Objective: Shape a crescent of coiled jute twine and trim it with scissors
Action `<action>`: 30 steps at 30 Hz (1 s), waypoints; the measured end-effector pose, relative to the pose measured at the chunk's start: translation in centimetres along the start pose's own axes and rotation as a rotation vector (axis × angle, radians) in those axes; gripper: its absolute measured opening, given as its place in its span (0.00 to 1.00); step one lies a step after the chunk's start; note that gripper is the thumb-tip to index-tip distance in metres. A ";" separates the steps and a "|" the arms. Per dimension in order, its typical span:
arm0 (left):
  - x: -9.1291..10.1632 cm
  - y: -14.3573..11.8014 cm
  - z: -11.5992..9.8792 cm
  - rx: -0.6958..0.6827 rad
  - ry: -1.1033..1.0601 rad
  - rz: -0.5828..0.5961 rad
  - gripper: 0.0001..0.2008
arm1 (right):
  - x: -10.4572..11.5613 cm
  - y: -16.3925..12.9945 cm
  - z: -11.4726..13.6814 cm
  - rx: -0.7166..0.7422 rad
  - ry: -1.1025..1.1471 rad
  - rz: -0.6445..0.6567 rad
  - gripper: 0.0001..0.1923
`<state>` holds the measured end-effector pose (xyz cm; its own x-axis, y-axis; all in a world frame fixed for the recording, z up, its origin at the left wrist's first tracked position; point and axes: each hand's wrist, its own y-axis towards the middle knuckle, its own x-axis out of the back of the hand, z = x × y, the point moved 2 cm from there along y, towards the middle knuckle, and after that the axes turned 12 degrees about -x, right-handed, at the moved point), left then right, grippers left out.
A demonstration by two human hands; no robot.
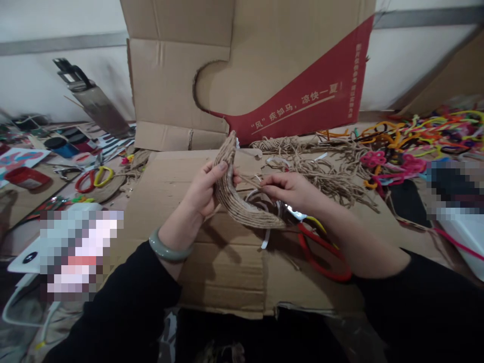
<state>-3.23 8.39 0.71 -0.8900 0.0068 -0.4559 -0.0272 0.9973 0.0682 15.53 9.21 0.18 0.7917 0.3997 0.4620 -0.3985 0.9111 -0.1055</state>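
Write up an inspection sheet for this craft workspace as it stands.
Surface: flattened cardboard sheet spread as work mat.
Job's things: curved piece wrapped in twine, held upright; a loose twine strand runs from it to the right hand.
Clutter: jute twine pile, red-handled scissors under the right wrist, second scissors at left, coloured pipe cleaners at right.
Grips: left hand shut on the wrapped piece; right hand pinching the strand.
Cables: nothing seen.
Surroundings: cut cardboard box with red print standing behind, pale wall beyond.
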 end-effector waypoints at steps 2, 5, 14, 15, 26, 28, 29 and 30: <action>0.6 0.5 -0.3 -0.045 -0.018 -0.038 0.08 | 1.2 0.0 -0.3 -0.001 -0.056 -0.083 0.10; 1.3 1.1 -0.5 -0.083 -0.052 -0.087 0.08 | 3.0 0.1 -0.8 -0.002 -0.148 -0.209 0.11; 2.1 1.7 -1.0 -0.119 -0.055 -0.191 0.08 | 5.3 0.2 -2.0 0.024 -0.581 -0.371 0.10; 2.1 1.7 -1.0 -0.118 -0.056 -0.191 0.08 | 5.4 0.2 -2.2 0.007 -0.629 -0.369 0.11; 2.3 1.9 -0.4 -0.107 -0.074 -0.179 0.07 | 6.2 -0.4 -2.1 0.008 0.425 -0.510 0.09; 1.9 1.7 -0.1 -0.077 -0.065 -0.166 0.07 | 6.0 -0.6 -1.5 0.020 0.564 -0.536 0.08; 1.7 1.6 0.0 -0.059 -0.056 -0.163 0.07 | 5.9 -0.7 -1.2 0.030 0.626 -0.539 0.08; 1.4 1.4 0.2 -0.042 -0.047 -0.157 0.07 | 5.8 -0.8 -0.9 0.045 0.686 -0.537 0.07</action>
<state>-4.44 9.83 -0.02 -0.8511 -0.1448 -0.5047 -0.1843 0.9825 0.0288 20.92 10.86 2.13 0.9760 -0.0975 -0.1945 0.1025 0.9946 0.0160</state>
